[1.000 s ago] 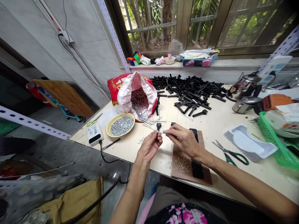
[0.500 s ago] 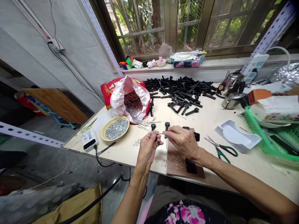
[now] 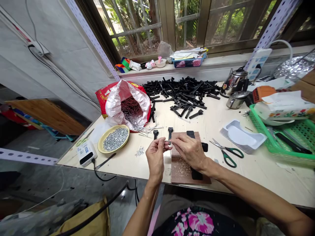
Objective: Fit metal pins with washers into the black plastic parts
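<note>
Just above the table's front part, my left hand (image 3: 156, 157) and my right hand (image 3: 190, 151) meet, fingertips pinched on a thin metal rod (image 3: 167, 141). The rod's ends are hidden in the fingers. Behind the fingertips lie two black parts with wide heads, one by the left hand (image 3: 156, 133) and a longer one (image 3: 170, 131). Under my right hand is a brown board (image 3: 180, 172) with pale crumbs and black blocks (image 3: 197, 174) on it. Left of my left hand, small shiny metal pieces (image 3: 140, 151) are scattered on the table.
A yellow bowl (image 3: 100, 146) of metal pieces sits at left. Behind it, a red and white bag (image 3: 112, 105) holds thin rods. Black parts (image 3: 182, 90) are heaped at the back. Scissors (image 3: 227, 154), a white tray (image 3: 242, 134) and a green basket (image 3: 275, 147) are at right.
The view has shifted a little, so the table's things sit further left. Both hands still pinch the rod, with the right fingertips now closer to the left ones.
</note>
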A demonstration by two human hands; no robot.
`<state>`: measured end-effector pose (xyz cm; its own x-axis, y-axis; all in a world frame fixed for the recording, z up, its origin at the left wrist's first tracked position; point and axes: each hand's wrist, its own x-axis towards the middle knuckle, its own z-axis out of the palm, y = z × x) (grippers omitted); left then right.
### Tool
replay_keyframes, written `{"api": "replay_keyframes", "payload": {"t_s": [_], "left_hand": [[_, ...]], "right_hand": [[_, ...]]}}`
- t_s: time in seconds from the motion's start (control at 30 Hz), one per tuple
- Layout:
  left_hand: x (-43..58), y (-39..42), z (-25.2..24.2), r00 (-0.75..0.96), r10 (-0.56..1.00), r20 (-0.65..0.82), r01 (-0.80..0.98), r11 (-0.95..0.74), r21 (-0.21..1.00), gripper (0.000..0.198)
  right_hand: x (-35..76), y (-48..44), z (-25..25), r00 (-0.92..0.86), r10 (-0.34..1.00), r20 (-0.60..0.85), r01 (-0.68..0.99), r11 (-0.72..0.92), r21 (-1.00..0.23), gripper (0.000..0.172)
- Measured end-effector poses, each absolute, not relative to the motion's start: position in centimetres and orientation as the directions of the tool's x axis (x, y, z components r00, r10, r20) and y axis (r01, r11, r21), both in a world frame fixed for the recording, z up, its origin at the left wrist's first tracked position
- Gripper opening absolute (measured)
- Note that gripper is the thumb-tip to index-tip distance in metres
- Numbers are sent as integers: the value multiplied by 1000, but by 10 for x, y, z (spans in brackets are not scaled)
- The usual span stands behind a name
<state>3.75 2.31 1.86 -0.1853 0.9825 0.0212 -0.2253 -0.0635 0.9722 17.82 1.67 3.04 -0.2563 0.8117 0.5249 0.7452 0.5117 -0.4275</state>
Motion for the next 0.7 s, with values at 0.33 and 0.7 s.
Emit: {"api": "replay_keyframes", "payload": {"t_s": [0.33, 0.7], "left_hand": [[49, 29, 12, -130, 988, 87, 14, -86, 996, 24], [63, 35, 11, 62, 992, -111, -283, 125, 951, 23]], "right_hand": [[194, 16, 21, -119, 926, 359, 578, 358, -733, 19], [212, 4, 21, -72, 916, 395, 623, 351, -699, 16]]}}
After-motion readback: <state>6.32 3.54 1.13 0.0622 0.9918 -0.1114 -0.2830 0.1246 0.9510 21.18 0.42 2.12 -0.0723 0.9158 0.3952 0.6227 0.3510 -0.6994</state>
